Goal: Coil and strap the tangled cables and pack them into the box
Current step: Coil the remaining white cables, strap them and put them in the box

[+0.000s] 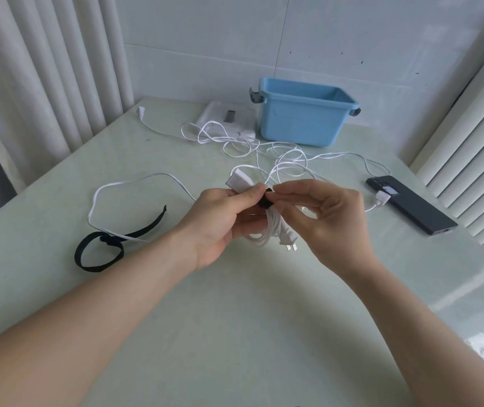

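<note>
hands meet close together above the table (235, 318): the left hand (220, 218) curls around the coiled cable (260, 235), thumb laid across the loops so the bundle can't spring apart. the right hand (323, 218) pinches the black strap (265, 198) at the top of the coil between thumb and forefinger, and i'd say it's cinching the strap or pressing its end down. a two-pin plug (289, 240) hangs out below the bundle, and a white connector (236, 182) pokes up past the left thumb. so this coil is in hand, not in the box yet. out to the left a spare strap (99, 251) lies looped on the surface with a white lead draped across it, handy for the next coil. behind the hands the loose cables (249, 142) sprawl in a tangle, one lead ending just beside a dark phone (411, 205) on the right. farthest back the blue box (302, 124) stands open with a clear lid (220, 113) beside it, its inside only partly in view.
</note>
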The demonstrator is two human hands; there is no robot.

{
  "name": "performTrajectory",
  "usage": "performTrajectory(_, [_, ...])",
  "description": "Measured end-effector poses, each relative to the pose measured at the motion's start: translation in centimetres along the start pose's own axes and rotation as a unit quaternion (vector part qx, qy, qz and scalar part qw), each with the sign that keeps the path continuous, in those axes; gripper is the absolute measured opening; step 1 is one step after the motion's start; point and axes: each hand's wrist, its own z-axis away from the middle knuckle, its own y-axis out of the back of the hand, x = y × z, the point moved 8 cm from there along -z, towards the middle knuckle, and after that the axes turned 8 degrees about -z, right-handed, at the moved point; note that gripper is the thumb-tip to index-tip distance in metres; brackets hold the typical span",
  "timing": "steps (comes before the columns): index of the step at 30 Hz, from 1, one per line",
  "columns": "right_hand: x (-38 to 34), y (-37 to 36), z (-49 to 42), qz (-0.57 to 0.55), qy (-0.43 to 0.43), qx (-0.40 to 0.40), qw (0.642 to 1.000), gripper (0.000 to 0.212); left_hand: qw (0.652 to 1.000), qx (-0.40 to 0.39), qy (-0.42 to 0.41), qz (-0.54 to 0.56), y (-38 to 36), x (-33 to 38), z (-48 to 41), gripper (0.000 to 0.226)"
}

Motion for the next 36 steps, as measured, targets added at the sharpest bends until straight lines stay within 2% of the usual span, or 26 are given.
performTrajectory(3, [-0.1,-0.1,0.0,-0.023,0.000,-0.002,1.000,0.031,0.999,-0.024,-0.011,0.020,-0.3,0.2,0.0,0.022])
performTrajectory(5, [0.3,0.3,-0.2,-0.084,-0.024,0.019,0.996,0.028,0.999,-0.027,-0.015,0.028,-0.1,0.2,-0.2,0.013])
performTrajectory(8, [0.6,1.1,-0.4,-0.142,-0.046,0.070,0.986,0.021,0.999,-0.024,-0.020,0.025,0.0,0.1,-0.5,0.016])
performTrajectory(10, [0.7,0.8,-0.5,-0.098,-0.048,0.053,0.993,0.021,0.999,-0.010,-0.032,0.016,0.2,0.1,-0.5,0.023])
performTrajectory(14, [0.8,-0.8,-0.3,0.001,-0.054,-0.034,0.998,0.029,0.998,0.029,-0.047,0.005,0.5,0.5,-0.3,0.027])
performTrajectory(17, [1.3,-0.3,-0.4,0.121,-0.058,-0.006,0.991,0.031,0.998,0.033,-0.041,-0.023,0.0,0.7,-0.3,0.024])
performTrajectory(21, [1.3,0.6,-0.7,0.235,-0.052,0.024,0.970,0.015,0.993,0.012,-0.037,-0.111,-2.0,1.7,-0.2,0.031])
performTrajectory(24, [1.1,1.5,-1.8,0.286,-0.078,0.013,0.955,0.017,0.977,0.010,-0.043,-0.209,-3.1,4.1,-0.8,0.030])
performTrajectory(28, [0.8,2.9,-4.6,0.274,-0.123,-0.044,0.953,0.032,0.939,0.010,-0.040,-0.340,-4.3,7.6,-2.4,0.036])
performTrajectory(32, [1.4,5.7,-8.8,0.221,-0.182,-0.059,0.956,0.027,0.896,0.059,-0.125,-0.421,-5.3,12.3,-5.7,0.037])
performTrajectory(36, [3.3,9.9,-13.6,0.175,-0.227,-0.009,0.958,0.020,0.872,0.082,-0.191,-0.444,-5.4,15.8,-11.6,0.029])
